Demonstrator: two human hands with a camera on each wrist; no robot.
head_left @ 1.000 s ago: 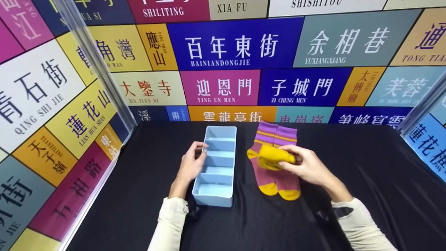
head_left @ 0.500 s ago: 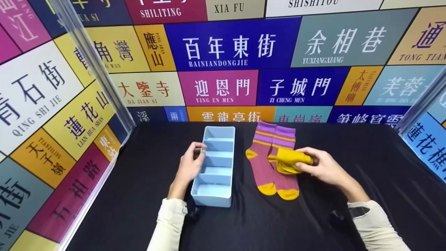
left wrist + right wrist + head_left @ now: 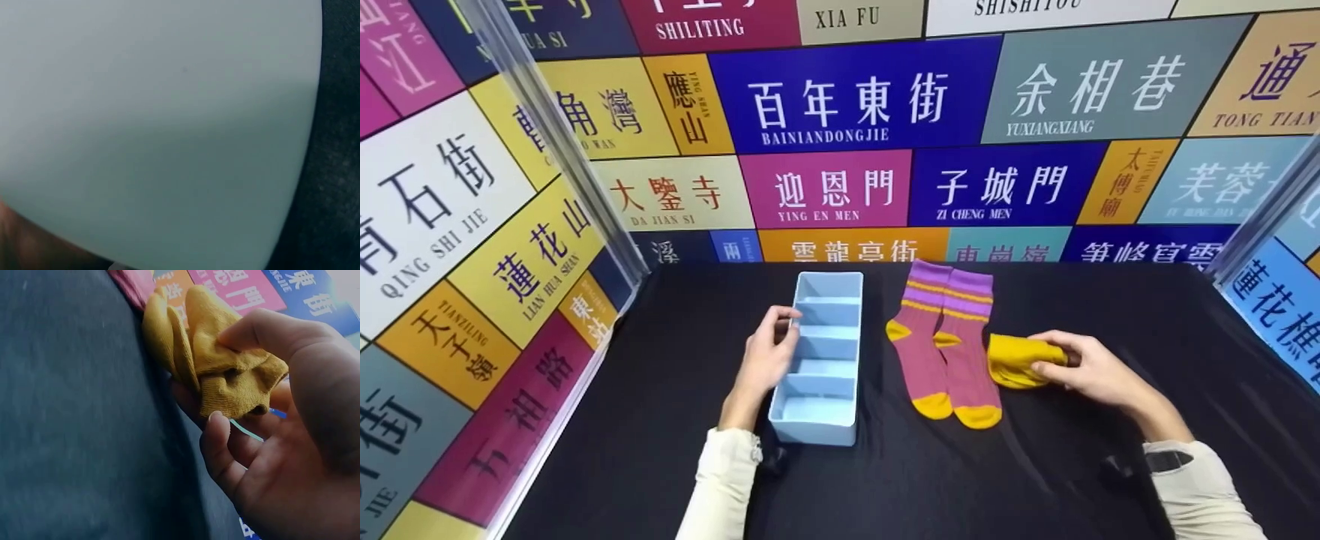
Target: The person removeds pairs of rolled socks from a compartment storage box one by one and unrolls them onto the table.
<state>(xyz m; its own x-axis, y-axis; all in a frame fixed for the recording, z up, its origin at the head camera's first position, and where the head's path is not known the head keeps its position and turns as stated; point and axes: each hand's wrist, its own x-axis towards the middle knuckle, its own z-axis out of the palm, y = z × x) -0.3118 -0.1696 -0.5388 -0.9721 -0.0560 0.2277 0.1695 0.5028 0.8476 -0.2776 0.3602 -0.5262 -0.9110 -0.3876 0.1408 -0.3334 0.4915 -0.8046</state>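
Observation:
My right hand (image 3: 1091, 367) pinches a rolled-up bundle of yellow socks (image 3: 1020, 361) just right of the flat pair. In the right wrist view the thumb and fingers hold the yellow bundle (image 3: 225, 354) by its ribbed, gathered end. A pair of pink-and-purple striped socks (image 3: 922, 352) with yellow heels and toes lies flat, toes toward me. My left hand (image 3: 769, 352) grips the left rim of a light-blue divided storage box (image 3: 814, 433). Its fingertips partly hide behind the rim. A pale, blurred box wall (image 3: 169, 157) fills most of the left wrist view.
Black cloth (image 3: 930, 487) covers the table under the box and socks. Behind it stands a wall (image 3: 847, 90) of colourful street-name panels. Clear upright edges (image 3: 585, 165) border the left and right sides. The box has several compartments in one row.
My right hand has drawn the yellow sock bundle rightward, off the striped pair, which now shows fully. The left hand stays at the box. The head view has shifted slightly.

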